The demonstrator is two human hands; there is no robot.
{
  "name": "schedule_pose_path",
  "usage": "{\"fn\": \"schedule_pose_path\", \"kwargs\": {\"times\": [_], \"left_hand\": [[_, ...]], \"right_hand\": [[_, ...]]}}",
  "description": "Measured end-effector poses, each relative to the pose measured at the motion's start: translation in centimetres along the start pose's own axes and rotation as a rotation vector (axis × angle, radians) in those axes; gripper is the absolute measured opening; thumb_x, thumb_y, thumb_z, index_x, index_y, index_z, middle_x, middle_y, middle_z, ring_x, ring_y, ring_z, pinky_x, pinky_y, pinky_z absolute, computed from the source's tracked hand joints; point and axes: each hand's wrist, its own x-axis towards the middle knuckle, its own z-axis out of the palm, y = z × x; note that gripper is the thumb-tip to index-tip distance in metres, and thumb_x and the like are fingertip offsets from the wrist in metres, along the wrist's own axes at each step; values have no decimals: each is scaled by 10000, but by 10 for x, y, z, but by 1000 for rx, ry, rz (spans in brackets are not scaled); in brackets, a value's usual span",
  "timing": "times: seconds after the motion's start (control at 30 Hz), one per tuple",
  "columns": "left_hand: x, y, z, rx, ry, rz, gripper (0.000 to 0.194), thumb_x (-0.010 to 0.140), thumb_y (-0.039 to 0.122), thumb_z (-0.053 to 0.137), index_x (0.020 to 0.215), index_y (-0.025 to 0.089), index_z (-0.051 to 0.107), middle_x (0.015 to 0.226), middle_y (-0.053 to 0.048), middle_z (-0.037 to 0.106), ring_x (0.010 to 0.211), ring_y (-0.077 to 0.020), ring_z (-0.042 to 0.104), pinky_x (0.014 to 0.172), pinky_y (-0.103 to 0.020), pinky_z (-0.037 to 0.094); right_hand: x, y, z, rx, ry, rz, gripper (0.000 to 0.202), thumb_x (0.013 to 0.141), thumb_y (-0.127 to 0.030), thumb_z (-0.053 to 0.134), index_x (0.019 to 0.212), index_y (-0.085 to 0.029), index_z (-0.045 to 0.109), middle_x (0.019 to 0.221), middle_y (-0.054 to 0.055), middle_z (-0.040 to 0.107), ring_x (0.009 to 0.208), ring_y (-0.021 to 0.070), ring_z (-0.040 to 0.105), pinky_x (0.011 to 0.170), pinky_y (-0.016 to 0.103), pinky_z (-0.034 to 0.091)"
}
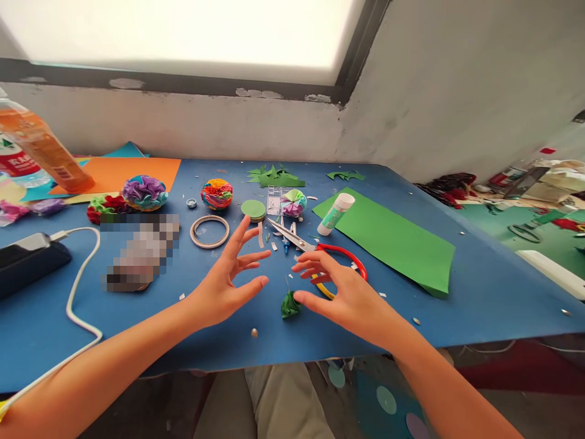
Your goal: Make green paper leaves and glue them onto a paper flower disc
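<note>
My left hand (228, 283) hovers over the blue table with its fingers spread and nothing in it. Opposite it, my right hand (340, 289) is also open, fingers apart. Just by my right thumb sits a small crumpled dark green paper piece (289, 306); whether the thumb touches it I cannot tell. Scissors (292, 235) with red and yellow handles lie beyond the right hand, which partly covers the handles. A stack of round green paper discs (253, 210) is past the left fingertips. A glue stick (336, 214) stands tilted near a green paper sheet (393, 241).
Further back are a tape roll (195, 224), a multicoloured paper ball (216, 194), a purple-blue paper ball (145, 193) and green scraps (276, 175). A bottle of orange drink (46, 146) leans at left. A white cable (77, 286) crosses the table beside my left forearm.
</note>
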Motion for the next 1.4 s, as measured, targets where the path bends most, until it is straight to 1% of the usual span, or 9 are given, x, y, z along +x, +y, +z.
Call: {"fn": "schedule_pose_path", "kwargs": {"times": [0.1,0.23,0.4,0.57,0.7,0.83,0.9,1.17,1.4], "left_hand": [[0,-1,0,13,37,-7,834,802,157,602,1390,471,101,1426,-36,304,1124,-213,567,932,-347,469],[3,-1,-1,15,110,-12,798,785,155,616,1384,437,172,1363,-48,373,1062,-193,602,890,-326,488],[8,6,-4,-79,222,-15,644,782,151,614,1315,379,332,1268,-45,439,957,-167,641,776,-272,526],[8,11,-5,-173,308,79,442,842,204,549,1248,319,416,1182,-42,477,871,-148,662,723,-251,533],[8,10,-6,-164,400,259,443,852,203,541,1257,331,417,1202,-42,455,870,-135,651,717,-247,539],[9,6,-5,-29,443,508,770,661,70,729,1287,369,396,1207,-17,438,889,-115,626,778,-222,526],[10,4,-5,21,459,564,809,637,29,731,1290,370,396,1176,-10,452,853,-100,621,781,-228,531],[11,2,-5,69,461,553,683,716,25,649,1279,333,416,1107,-18,503,808,-87,618,786,-244,539],[8,10,-2,-20,428,409,658,730,102,677,1271,356,401,1099,-9,503,784,-96,632,751,-254,552]], "right_hand": [[-6,10,-2,-1,-152,81,613,692,-340,710,1217,-268,402,1098,49,635,969,215,618,839,382,511],[-10,23,13,18,-192,1,509,752,-216,635,1192,-270,385,1030,25,645,884,172,628,807,358,515],[-5,26,24,24,-4,-270,470,760,-143,604,1166,-288,417,1035,18,642,876,169,616,737,328,525],[19,-2,16,153,186,-499,372,782,-84,574,1079,-286,479,985,1,641,866,139,614,727,278,513],[49,-27,15,549,176,-438,335,773,-114,618,1018,-291,474,933,-24,596,872,119,599,733,258,512],[67,-33,28,902,89,-313,324,723,-200,694,952,-278,477,881,-43,531,752,93,573,694,253,510],[68,-31,35,975,44,-234,330,711,-234,710,947,-270,483,879,-37,522,736,92,565,682,254,505],[61,-19,39,937,135,-179,369,674,-251,752,948,-267,505,835,-31,595,754,104,563,660,230,469],[58,-15,41,883,124,-242,370,687,-261,744,959,-258,493,817,-26,615,760,117,601,643,239,478]]}}
